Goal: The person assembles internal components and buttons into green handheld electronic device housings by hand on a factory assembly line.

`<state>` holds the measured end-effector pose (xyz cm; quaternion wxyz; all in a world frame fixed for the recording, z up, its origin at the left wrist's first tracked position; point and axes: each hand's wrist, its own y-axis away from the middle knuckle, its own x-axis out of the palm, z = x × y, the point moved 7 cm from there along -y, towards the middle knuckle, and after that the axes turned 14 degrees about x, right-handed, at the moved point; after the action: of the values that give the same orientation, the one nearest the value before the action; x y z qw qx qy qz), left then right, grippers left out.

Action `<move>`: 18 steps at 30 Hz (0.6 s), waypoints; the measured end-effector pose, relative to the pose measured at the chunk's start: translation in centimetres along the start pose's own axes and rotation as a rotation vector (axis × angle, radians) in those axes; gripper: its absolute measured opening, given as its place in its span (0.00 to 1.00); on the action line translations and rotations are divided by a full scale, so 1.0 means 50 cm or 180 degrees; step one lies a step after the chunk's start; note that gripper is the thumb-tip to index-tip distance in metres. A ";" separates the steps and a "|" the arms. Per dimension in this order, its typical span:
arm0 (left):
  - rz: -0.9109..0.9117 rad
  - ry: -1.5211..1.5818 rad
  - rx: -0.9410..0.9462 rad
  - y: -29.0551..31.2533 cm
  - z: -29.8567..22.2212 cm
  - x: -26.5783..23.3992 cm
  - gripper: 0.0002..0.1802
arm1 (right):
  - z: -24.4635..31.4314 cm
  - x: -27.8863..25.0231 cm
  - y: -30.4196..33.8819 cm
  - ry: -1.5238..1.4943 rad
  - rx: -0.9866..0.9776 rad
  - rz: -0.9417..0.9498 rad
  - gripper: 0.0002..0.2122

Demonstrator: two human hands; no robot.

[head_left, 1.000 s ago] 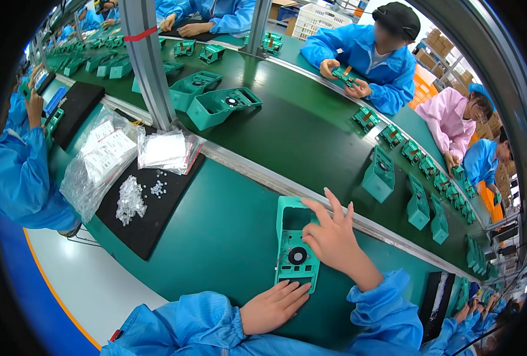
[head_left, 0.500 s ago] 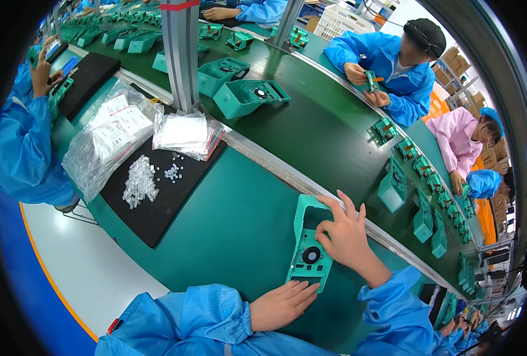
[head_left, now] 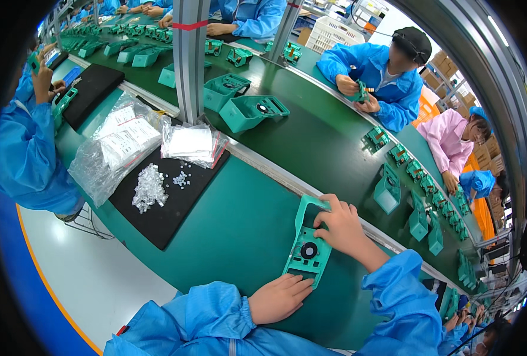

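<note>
A green plastic housing (head_left: 299, 234) lies on the table before me, with a large opening at its far end and a round black speaker-like part (head_left: 308, 250) set nearer to me. My right hand (head_left: 343, 231) grips its far right side, fingers bent over the edge and thumb on the inner side. Across the near end rests my left hand (head_left: 280, 298), flat and palm down, its fingertips touching the rim. What lies under the right palm is hidden. Further left, a pile of small clear pieces (head_left: 150, 188) sits on a black mat (head_left: 164, 221).
Plastic bags with white papers (head_left: 189, 141) lie at the mat's far side. Beyond a metal rail, a green conveyor (head_left: 311, 133) carries housings (head_left: 248, 113) and small green assemblies (head_left: 377, 137). A metal post (head_left: 190, 65) rises there. Co-workers sit left and across.
My right hand's raised fingers have come down and curled over the housing's side. My left fingers have slid a little further over its near rim. The view has shifted slightly.
</note>
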<state>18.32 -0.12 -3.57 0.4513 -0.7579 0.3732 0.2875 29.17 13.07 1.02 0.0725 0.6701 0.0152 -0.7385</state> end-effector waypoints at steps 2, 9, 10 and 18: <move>-0.0090 0.0105 -0.0030 0.012 0.005 -0.007 0.22 | -0.011 -0.002 -0.002 -0.0211 0.0003 0.0116 0.07; -0.0217 0.0068 0.0014 0.018 0.010 -0.021 0.22 | -0.020 0.014 -0.008 -0.0652 0.0175 0.0380 0.07; -0.0214 0.0078 0.0033 0.016 0.011 -0.022 0.22 | -0.020 0.014 -0.010 -0.0664 0.0192 0.0373 0.07; -0.0199 0.0074 0.0141 0.022 0.017 -0.011 0.22 | -0.008 0.013 -0.011 -0.0791 -0.0004 0.0067 0.10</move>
<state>17.05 0.45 -4.02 0.4724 -0.7623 0.3608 0.2561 29.45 13.61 0.30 0.0820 0.5735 -0.0004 -0.8151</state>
